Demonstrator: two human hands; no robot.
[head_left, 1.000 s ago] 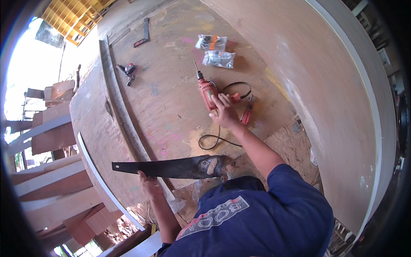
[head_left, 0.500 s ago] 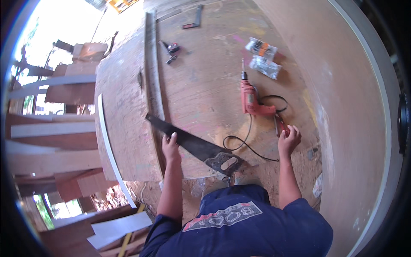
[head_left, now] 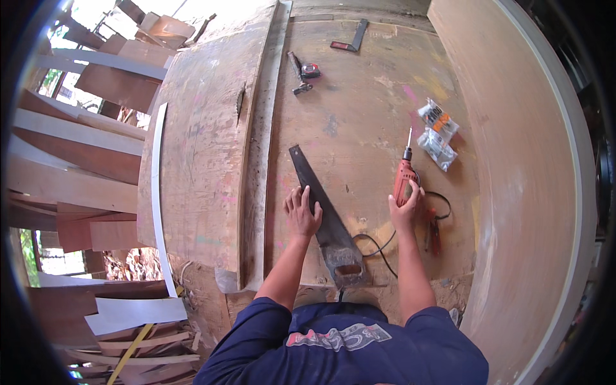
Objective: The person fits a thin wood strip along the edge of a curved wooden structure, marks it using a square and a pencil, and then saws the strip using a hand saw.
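Note:
A handsaw [head_left: 324,218] lies slantwise on the wooden worktop, its grip toward my body. My left hand [head_left: 301,215] rests flat at the blade's left edge, fingers apart and thumb reaching over the metal. My right hand [head_left: 408,204] has its thumb and fingers around the body of a red corded power drill [head_left: 403,174]; the bit points away from me. The drill's black cord loops beside it. Right of my right wrist lies a red-handled tool [head_left: 435,236], partly under the cord, its kind unclear.
Farther off lie a hammer [head_left: 298,74], a tape measure [head_left: 310,70] and a try square [head_left: 353,40]. Two plastic packets [head_left: 439,133] sit beyond the drill. A long metal-edged strip [head_left: 261,141] runs along the left. A large wooden panel [head_left: 520,160] stands at right.
The saw has come down onto the worktop and turned more lengthwise; my left hand has loosened from its blade. My right hand has left the red-handled tool and taken hold of the drill.

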